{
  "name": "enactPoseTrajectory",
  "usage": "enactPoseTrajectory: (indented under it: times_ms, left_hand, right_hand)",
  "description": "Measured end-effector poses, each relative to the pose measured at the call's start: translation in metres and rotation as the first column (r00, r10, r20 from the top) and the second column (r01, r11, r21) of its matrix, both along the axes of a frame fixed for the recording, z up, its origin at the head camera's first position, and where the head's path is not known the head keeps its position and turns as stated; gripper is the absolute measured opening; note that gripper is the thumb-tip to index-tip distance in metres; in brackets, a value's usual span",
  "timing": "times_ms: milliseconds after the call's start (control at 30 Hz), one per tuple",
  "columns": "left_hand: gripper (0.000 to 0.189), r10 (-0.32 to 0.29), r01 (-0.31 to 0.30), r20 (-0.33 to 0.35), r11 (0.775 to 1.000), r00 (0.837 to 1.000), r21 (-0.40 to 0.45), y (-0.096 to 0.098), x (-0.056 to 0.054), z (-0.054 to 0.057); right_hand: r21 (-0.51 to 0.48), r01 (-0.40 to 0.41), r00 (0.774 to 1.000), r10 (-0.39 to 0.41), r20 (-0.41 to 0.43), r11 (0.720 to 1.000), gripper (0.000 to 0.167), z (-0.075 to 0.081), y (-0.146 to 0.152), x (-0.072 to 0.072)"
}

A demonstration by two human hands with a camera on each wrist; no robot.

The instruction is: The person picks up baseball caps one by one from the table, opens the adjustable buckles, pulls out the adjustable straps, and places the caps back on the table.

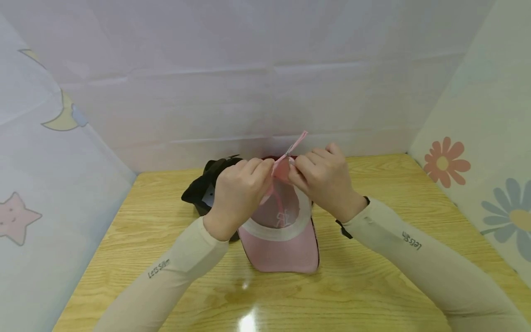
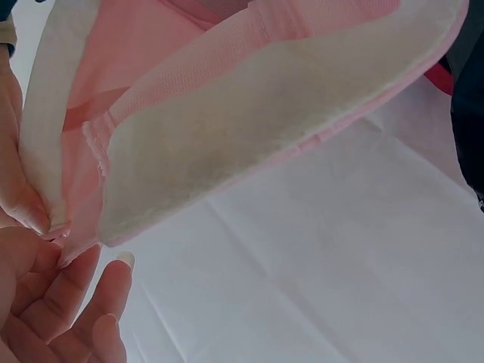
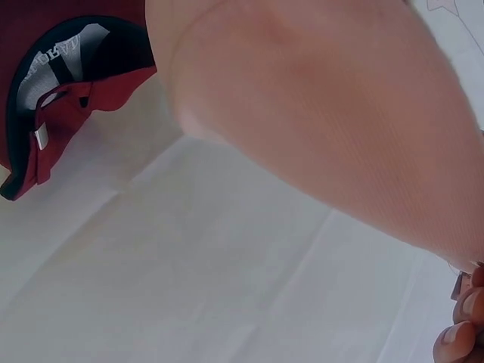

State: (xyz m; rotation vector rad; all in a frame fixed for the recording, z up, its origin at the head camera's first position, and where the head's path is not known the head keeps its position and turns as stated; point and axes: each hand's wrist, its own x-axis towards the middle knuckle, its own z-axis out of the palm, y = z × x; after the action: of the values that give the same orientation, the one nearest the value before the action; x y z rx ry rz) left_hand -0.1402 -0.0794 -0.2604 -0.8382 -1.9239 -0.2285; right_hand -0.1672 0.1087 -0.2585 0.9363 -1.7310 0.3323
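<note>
A pink cap (image 1: 286, 251) stands brim down before me, its pale inner side and white sweatband (image 1: 274, 233) facing me. At the cap's back edge, my left hand (image 1: 244, 184) pinches one side of the strap. Close on the right, my right hand (image 1: 325, 177) grips the other side. A loose pink strap end (image 1: 299, 140) sticks up past a small buckle (image 1: 288, 151) between the hands. In the left wrist view, the left hand's fingers (image 2: 53, 302) hold the pink edge beside the white band (image 2: 49, 113). Only fingertips (image 3: 457, 333) of a hand show in the right wrist view.
Black headwear (image 1: 199, 189) lies just left of the pink cap. Behind it is a dark red cap (image 3: 64, 128), seen better in the right wrist view. The wooden table (image 1: 352, 286) meets white sheet walls (image 1: 207, 101) at the back and sides.
</note>
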Motion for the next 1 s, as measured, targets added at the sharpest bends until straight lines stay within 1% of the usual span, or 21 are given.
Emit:
enactPoseTrajectory:
  times_ms: [167,300,500,700,1000]
  left_hand:
    - [0.008,0.014,-0.014,-0.007,1.0,1.0,0.001,-0.001,0.0,0.0]
    - [0.008,0.014,-0.014,-0.01,1.0,1.0,0.011,-0.002,0.0,0.0]
    - [0.008,0.016,-0.016,0.001,1.0,1.0,0.019,-0.004,0.001,-0.001]
    - [0.007,0.017,-0.018,0.031,0.999,0.999,0.043,-0.005,0.007,-0.009]
    - [0.007,0.026,-0.028,0.031,0.997,0.999,0.066,-0.006,0.015,-0.019]
  right_hand:
    - [-0.011,-0.004,1.0,0.004,0.007,1.0,0.037,0.0,0.0,0.0]
    - [-0.017,-0.005,1.0,0.005,0.008,1.0,0.037,0.001,-0.001,0.0]
    - [-0.014,0.0,1.0,0.0,0.004,1.0,0.038,0.001,-0.001,0.0]
    - [-0.007,-0.006,1.0,0.006,0.004,1.0,0.037,-0.005,-0.002,0.003]
    - [0.009,-0.024,1.0,0.024,0.006,1.0,0.035,-0.012,-0.003,0.008]
